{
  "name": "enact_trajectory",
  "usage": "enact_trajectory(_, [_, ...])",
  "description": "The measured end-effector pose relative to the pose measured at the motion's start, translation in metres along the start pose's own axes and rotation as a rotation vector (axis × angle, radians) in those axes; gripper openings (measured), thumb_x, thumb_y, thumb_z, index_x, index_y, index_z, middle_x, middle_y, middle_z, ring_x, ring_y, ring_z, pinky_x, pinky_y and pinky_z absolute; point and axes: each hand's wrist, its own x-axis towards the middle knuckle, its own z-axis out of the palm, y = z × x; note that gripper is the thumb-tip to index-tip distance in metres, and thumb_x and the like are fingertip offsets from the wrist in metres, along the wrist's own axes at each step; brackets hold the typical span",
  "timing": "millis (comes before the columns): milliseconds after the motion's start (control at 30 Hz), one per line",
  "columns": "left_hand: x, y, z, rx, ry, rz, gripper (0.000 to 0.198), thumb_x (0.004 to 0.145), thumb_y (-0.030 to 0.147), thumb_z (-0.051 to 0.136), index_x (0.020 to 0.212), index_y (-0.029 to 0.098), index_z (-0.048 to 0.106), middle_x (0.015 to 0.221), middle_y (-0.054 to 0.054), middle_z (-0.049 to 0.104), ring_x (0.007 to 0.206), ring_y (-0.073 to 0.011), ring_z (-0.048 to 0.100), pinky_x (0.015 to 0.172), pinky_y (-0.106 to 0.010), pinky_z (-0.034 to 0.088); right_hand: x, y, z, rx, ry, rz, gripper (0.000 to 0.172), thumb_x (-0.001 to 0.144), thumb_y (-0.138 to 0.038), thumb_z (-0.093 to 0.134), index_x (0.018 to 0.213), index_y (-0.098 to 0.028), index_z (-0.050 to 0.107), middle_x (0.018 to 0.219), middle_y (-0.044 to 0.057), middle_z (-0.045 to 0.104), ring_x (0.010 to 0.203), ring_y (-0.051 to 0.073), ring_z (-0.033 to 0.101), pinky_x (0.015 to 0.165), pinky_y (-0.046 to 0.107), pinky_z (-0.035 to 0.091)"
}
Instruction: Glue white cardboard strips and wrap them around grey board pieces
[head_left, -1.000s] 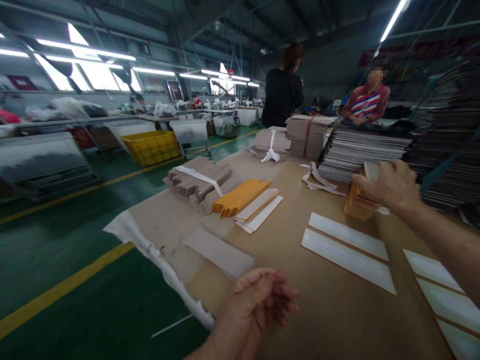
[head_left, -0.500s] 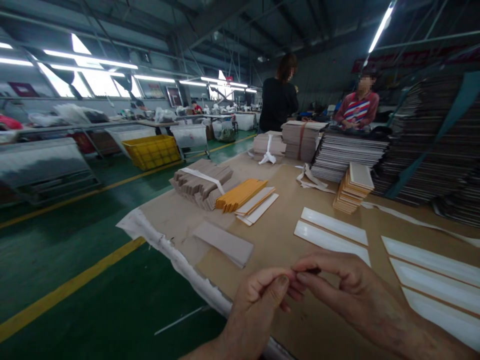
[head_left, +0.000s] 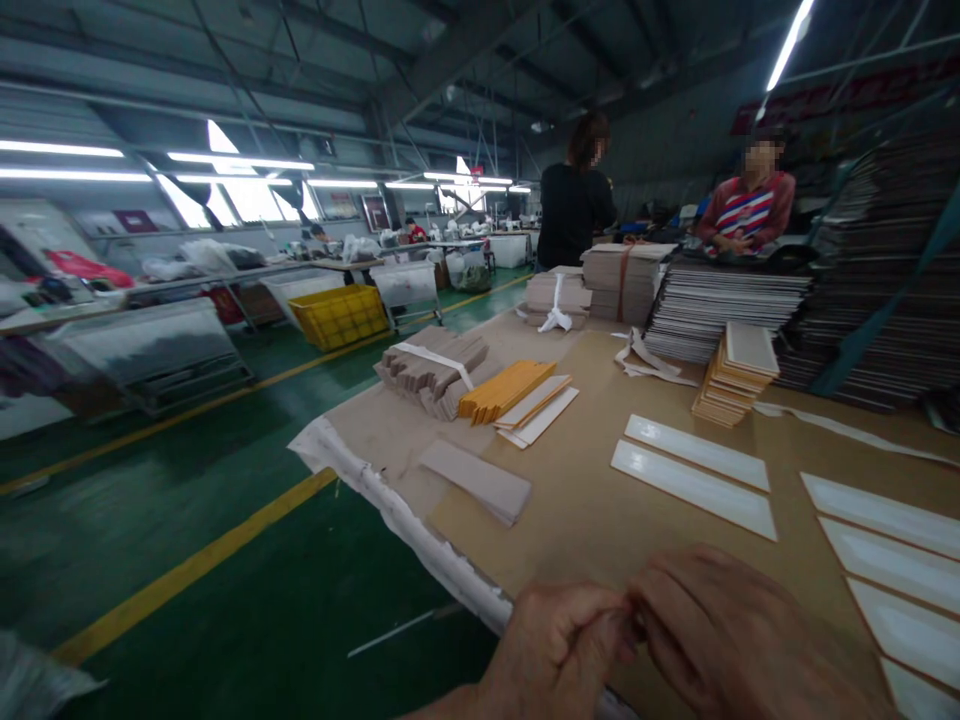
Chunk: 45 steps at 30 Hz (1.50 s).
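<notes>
Low over the table's near edge, my left hand [head_left: 559, 640] and my right hand [head_left: 739, 630] meet at their fingertips. Both have their fingers closed in a pinch. Whatever lies between them, if anything, is hidden. Beyond the hands lie two white strips with orange edges [head_left: 694, 490]. Several similar white strips [head_left: 892, 565] are laid out at the right. A flat grey strip [head_left: 480, 480] rests to the left, near the table edge. Behind it sit an orange-yellow stack of strips [head_left: 506, 388], a few loose white strips [head_left: 536, 415] and a tied grey bundle [head_left: 435, 362].
A stack of orange-edged pieces [head_left: 735, 375] stands right of centre, before tall dark stacks [head_left: 862, 270]. Tied grey bundles [head_left: 626, 275] lie at the back. Two people stand beyond the brown table [head_left: 577, 530]. A yellow basket [head_left: 341, 315] sits on the green floor.
The view has swung a little left, so the table things sit further right. My hands are lower in view and still together; the right one has turned its back more upward.
</notes>
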Motion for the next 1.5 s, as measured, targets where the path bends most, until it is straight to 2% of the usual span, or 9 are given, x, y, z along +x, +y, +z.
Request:
enact_trajectory(167, [-0.005,-0.004,-0.03,0.071,0.235,-0.186,0.035,0.097,0.043,0.055,0.087,0.017,0.075,0.078,-0.005,0.074,0.075,-0.0178,0.067,0.07,-0.024,0.049,0.026,0.014,0.019,0.149,-0.399,0.408,0.027,0.097,-0.029,0.048,0.072,-0.023,0.059,0.064,0.001,0.063,0.057,0.019,0.059,0.054,0.031,0.033])
enact_trajectory(300, [-0.007,-0.013,-0.05,0.012,0.423,-0.321,0.036,0.093,0.049,0.061,0.088,0.017,0.074,0.078,-0.006,0.074,0.074,-0.0186,0.066,0.067,-0.025,0.049,0.07,0.016,0.044,0.374,-0.421,0.373,0.018,0.095,-0.035,0.057,0.098,-0.02,0.066,0.101,0.007,0.069,0.095,0.022,0.064,0.081,0.032,0.045])
enact_trajectory(567, [-0.026,-0.031,-0.043,0.102,0.249,-0.251,0.032,0.097,0.04,0.056,0.085,0.017,0.074,0.076,-0.006,0.073,0.072,-0.0171,0.066,0.068,-0.025,0.047,0.123,0.013,0.095,0.331,-0.447,0.404,0.038,0.087,-0.045,0.063,0.101,-0.011,0.07,0.109,0.016,0.064,0.103,0.029,0.062,0.09,0.038,0.046])
enact_trajectory(967, [-0.021,-0.031,-0.044,0.009,0.254,-0.327,0.028,0.09,0.035,0.058,0.079,0.014,0.074,0.073,-0.007,0.072,0.069,-0.0168,0.065,0.064,-0.024,0.045,0.129,0.013,0.092,0.351,-0.463,0.426,0.03,0.085,-0.039,0.056,0.089,-0.014,0.071,0.096,0.014,0.071,0.088,0.027,0.065,0.078,0.035,0.045])
enact_trajectory(1100, [-0.021,-0.036,-0.043,-0.051,0.271,-0.382,0.028,0.088,0.038,0.06,0.081,0.014,0.073,0.074,-0.006,0.071,0.069,-0.0168,0.064,0.065,-0.025,0.045,0.132,0.014,0.092,0.405,-0.405,0.422,0.021,0.081,-0.033,0.06,0.089,-0.016,0.071,0.105,0.012,0.07,0.098,0.025,0.062,0.086,0.032,0.044])
enact_trajectory(1200, [-0.021,-0.04,-0.043,-0.106,0.275,-0.418,0.031,0.088,0.042,0.062,0.082,0.014,0.073,0.073,-0.006,0.07,0.068,-0.0162,0.062,0.064,-0.025,0.045,0.13,0.016,0.083,0.453,-0.356,0.487,0.022,0.082,-0.035,0.059,0.086,-0.017,0.072,0.1,0.01,0.07,0.094,0.024,0.062,0.083,0.032,0.045])
enact_trajectory(1333, [-0.017,-0.04,-0.049,-0.169,0.242,-0.413,0.034,0.087,0.048,0.064,0.086,0.014,0.072,0.075,-0.005,0.07,0.068,-0.0158,0.061,0.064,-0.025,0.045,0.107,0.039,0.045,0.578,-0.303,0.635,0.045,0.089,-0.055,0.051,0.1,-0.02,0.077,0.092,0.005,0.074,0.084,0.023,0.066,0.075,0.033,0.049])
enact_trajectory(1400, [-0.007,-0.035,-0.053,-0.104,0.212,-0.371,0.033,0.087,0.046,0.063,0.088,0.015,0.073,0.075,-0.005,0.069,0.069,-0.0167,0.061,0.065,-0.026,0.045,0.084,0.061,0.015,0.688,-0.15,0.802,0.053,0.084,-0.064,0.057,0.107,-0.022,0.078,0.095,0.006,0.076,0.088,0.024,0.066,0.08,0.036,0.05])
enact_trajectory(1500, [0.025,-0.03,-0.058,0.174,0.136,-0.253,0.026,0.089,0.038,0.059,0.09,0.017,0.074,0.079,-0.005,0.071,0.074,-0.018,0.062,0.068,-0.027,0.045,0.04,0.092,-0.033,0.878,0.238,1.029,0.055,0.074,-0.069,0.069,0.097,-0.021,0.08,0.094,0.01,0.075,0.081,0.023,0.063,0.076,0.036,0.05])
